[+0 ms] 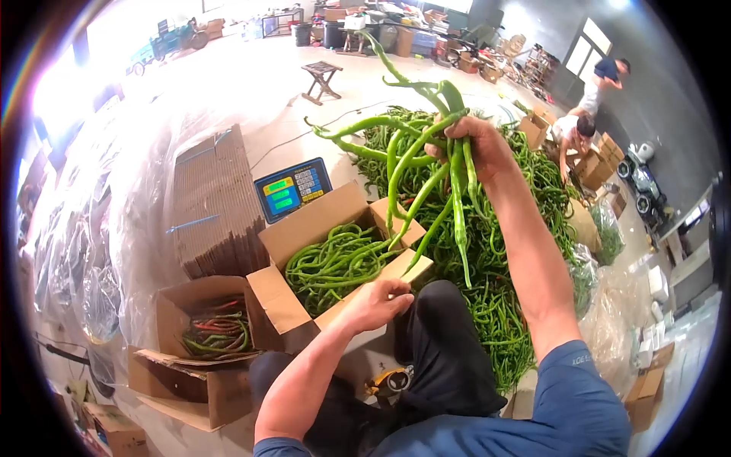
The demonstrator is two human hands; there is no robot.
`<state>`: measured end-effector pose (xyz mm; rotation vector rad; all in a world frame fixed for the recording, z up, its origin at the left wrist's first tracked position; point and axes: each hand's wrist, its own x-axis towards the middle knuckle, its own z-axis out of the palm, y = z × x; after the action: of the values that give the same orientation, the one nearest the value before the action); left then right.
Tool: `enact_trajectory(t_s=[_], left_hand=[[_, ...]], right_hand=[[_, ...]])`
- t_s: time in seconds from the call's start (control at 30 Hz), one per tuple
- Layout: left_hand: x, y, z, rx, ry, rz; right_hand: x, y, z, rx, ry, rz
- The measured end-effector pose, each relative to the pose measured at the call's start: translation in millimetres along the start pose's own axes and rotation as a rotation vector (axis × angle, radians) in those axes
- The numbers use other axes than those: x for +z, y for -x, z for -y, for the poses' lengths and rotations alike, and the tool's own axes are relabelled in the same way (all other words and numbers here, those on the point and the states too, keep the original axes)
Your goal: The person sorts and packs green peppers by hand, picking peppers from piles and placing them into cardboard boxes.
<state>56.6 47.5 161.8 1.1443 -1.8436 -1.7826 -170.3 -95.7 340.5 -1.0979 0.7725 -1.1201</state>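
Raised above the big pile of green peppers (pixel 502 305), my right hand (pixel 476 143) is closed round a bunch of long green peppers (pixel 457 190), which fan out and hang down. My left hand (pixel 375 305) is low, beside the near flap of an open cardboard box (pixel 276 298); its fingers are curled, and I cannot make out anything in them. Inside that box lie many green peppers (pixel 335 263). A scale display (pixel 293 188) with lit green readouts stands just behind the box.
Left of the box is a stack of flattened cardboard (pixel 217 206). A smaller box (pixel 173 305) holds red and green peppers. Plastic sheeting (pixel 137 228) covers the left side. A folding stool (pixel 322 82) stands behind. Two people (pixel 572 133) are at the right back.
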Motion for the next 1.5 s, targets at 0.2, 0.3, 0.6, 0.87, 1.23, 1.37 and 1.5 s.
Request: enact_trajectory(t_s=[0.2, 0.3, 0.6, 0.87, 1.23, 1.37, 1.5], left_hand=[[-4.7, 4.9, 6.3, 0.192, -0.161, 0.172], [23.2, -8.5, 29.5, 0.165, -0.085, 0.111], [16.8, -52.8, 33.6, 0.315, 1.035, -0.137], [-38.0, -68.3, 32.5, 0.819, 1.355, -0.140], [-97.5, -41.5, 11.7, 1.063, 1.472, -0.374], [-105.6, -38.9, 12.9, 1.033, 1.478, -0.398], [-114.0, -39.0, 19.9, 0.937, 1.476, -0.430]], right_hand=[[22.8, -19.0, -34.2, -0.009, -0.147, -0.002], [30.7, -28.8, -58.7, -0.032, -0.193, 0.057], [47.9, -38.2, -100.9, -0.062, -0.241, 0.120], [55.2, -24.5, -121.0, -0.132, -0.328, 0.143], [75.9, -16.3, -178.9, -0.020, -0.350, 0.069], [70.7, -21.7, -191.6, 0.014, -0.384, 0.057], [77.0, -14.3, -182.7, 0.049, -0.390, -0.005]])
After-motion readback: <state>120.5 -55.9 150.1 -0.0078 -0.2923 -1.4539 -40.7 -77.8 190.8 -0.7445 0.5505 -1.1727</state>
